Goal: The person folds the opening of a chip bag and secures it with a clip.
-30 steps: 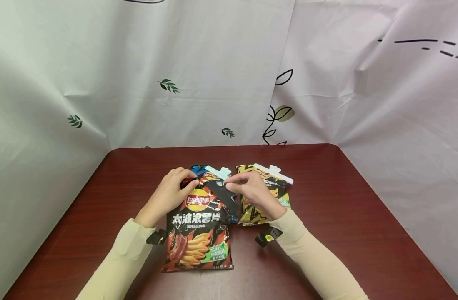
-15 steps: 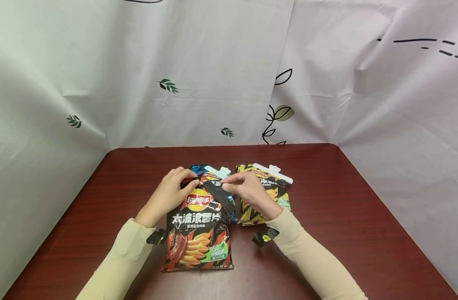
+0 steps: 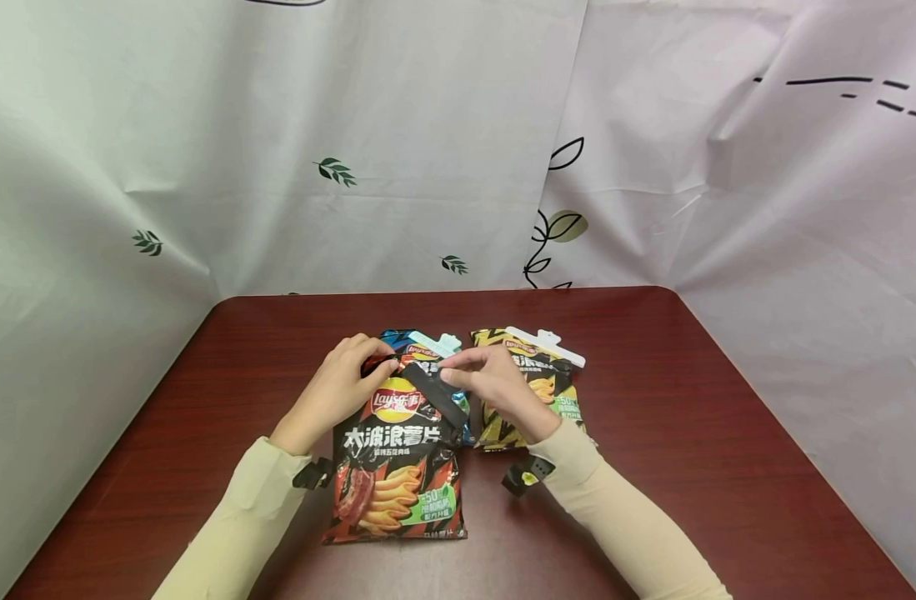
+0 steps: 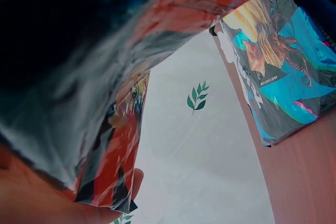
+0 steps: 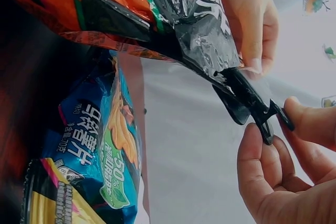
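Note:
A red and black bag of Lay's chips (image 3: 397, 467) is at the middle front, its printed face toward me. My left hand (image 3: 333, 387) pinches its top left corner; in the left wrist view the thumb and fingers meet at the bag's edge (image 4: 118, 182). A black bag clip (image 5: 252, 100) is pinched by its handles between my right thumb and fingers. Its long bar slants across the bag's upper right in the head view. From the right wrist view, the clip's jaws straddle the bag's top corner, with the right hand (image 3: 503, 387) beyond it.
Behind lies a blue chip bag (image 3: 397, 338) with a pale blue clip (image 3: 437, 344) on its top. To its right lies a yellow chip bag (image 3: 503, 429) bearing a white clip (image 3: 545, 346). A white curtain (image 3: 442, 167) stands behind the dark red table (image 3: 653, 400).
My right hand has shifted a little to the left with the black bag clip, bringing it farther over the red bag's top. My left hand stays in place.

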Available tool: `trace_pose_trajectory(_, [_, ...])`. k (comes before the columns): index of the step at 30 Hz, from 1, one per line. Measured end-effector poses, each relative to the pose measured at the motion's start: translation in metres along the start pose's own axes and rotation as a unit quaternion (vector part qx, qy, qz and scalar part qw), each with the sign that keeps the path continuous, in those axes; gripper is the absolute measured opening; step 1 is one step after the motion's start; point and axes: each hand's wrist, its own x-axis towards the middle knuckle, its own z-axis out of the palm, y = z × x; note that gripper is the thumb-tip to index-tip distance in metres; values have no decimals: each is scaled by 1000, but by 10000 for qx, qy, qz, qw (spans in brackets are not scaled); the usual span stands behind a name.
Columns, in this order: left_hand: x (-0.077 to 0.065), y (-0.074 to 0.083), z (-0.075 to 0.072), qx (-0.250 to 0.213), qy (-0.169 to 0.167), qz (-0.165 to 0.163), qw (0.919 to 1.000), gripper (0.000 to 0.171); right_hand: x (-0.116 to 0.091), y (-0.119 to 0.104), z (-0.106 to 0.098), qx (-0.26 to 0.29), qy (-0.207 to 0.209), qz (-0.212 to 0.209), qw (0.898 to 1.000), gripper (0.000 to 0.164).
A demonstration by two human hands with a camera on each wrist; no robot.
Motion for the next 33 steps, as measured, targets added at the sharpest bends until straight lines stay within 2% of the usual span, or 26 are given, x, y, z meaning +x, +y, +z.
trace_pose_trajectory(17, [-1, -2, 1, 5, -38, -14, 10000, 22, -1, 6, 3, -46, -110, -141, 9998, 20])
trace_pose_trajectory(33, [-3, -4, 1, -30, -81, -41, 10000, 22, -5, 10, 4, 412, -415, -225, 9980, 25])
